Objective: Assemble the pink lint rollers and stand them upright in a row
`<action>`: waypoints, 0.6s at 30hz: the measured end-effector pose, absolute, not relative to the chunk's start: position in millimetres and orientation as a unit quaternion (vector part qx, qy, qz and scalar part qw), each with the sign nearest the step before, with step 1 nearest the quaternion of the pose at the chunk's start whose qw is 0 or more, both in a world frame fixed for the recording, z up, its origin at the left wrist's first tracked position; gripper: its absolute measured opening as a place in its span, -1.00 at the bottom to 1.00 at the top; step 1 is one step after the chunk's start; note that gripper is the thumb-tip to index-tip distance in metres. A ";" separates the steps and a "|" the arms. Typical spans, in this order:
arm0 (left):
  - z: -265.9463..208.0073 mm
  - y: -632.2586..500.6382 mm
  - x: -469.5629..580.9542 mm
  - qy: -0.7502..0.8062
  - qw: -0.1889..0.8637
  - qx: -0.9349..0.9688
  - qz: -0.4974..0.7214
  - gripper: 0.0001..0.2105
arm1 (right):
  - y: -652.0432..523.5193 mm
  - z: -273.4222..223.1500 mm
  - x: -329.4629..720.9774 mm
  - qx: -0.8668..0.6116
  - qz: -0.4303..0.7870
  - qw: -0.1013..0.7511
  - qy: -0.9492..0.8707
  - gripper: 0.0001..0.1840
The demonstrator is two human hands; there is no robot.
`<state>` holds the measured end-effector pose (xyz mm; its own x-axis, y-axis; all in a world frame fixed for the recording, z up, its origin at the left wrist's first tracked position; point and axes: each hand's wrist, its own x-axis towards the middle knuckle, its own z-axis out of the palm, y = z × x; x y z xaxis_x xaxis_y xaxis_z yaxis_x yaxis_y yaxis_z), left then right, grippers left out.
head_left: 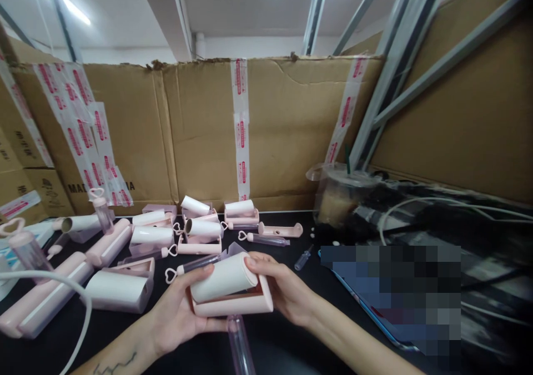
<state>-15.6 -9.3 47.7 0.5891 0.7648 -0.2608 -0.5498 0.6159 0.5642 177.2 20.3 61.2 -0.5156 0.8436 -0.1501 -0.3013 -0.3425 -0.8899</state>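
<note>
My left hand (175, 314) is closed round the left side of a pale pink case (233, 307), thumb on the white paper roll (225, 278) that lies tilted in its opening. At the other end, my right hand (287, 286) grips the case, with the thumb at the roll's right end. Part of my right fingers is hidden behind the case. Just below stands a clear purple tube (240, 344), close to my left fingertips. Behind my left hand lies a tube with a heart-shaped loop (170, 275).
Several similar cases with white rolls (120, 289) cover the left and back of the black table. A white cable (88, 308) arches at the left. A small screwdriver (303, 258), a phone-like slab (353, 294) and a plastic drink cup (337, 197) are rightward. Cardboard (204, 136) walls the back.
</note>
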 end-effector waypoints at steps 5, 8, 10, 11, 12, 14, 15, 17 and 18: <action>49.8 -9.6 -15.2 0.258 0.863 0.220 0.375 -0.62 | 19.8 62.8 176.8 -0.316 0.760 0.370 -0.431 -0.67; 51.4 -10.4 -14.6 0.266 0.860 0.214 0.378 -0.62 | 20.1 64.1 176.8 -0.314 0.761 0.373 -0.429 -0.66; 51.0 -10.6 -15.1 0.273 0.859 0.216 0.377 -0.61 | 20.4 63.5 177.2 -0.311 0.758 0.372 -0.436 -0.65; 50.4 -10.5 -15.6 0.278 0.856 0.218 0.377 -0.60 | 20.5 62.8 177.6 -0.311 0.755 0.369 -0.444 -0.63; 49.6 -10.3 -16.2 0.284 0.853 0.221 0.378 -0.59 | 20.5 61.9 178.1 -0.311 0.750 0.363 -0.457 -0.62; 48.4 -9.8 -17.3 0.301 0.843 0.227 0.385 -0.58 | 20.4 60.8 180.2 -0.309 0.720 0.354 -0.511 -0.58; 48.0 -9.6 -17.6 0.310 0.836 0.230 0.390 -0.57 | 20.3 61.0 181.9 -0.311 0.686 0.354 -0.555 -0.57; 48.1 -9.7 -17.7 0.326 0.820 0.240 0.406 -0.54 | 19.9 63.9 187.2 -0.332 0.553 0.367 -0.670 -0.57; 48.5 -9.8 -17.6 0.330 0.812 0.246 0.413 -0.53 | 19.8 66.6 190.8 -0.346 0.453 0.377 -0.730 -0.57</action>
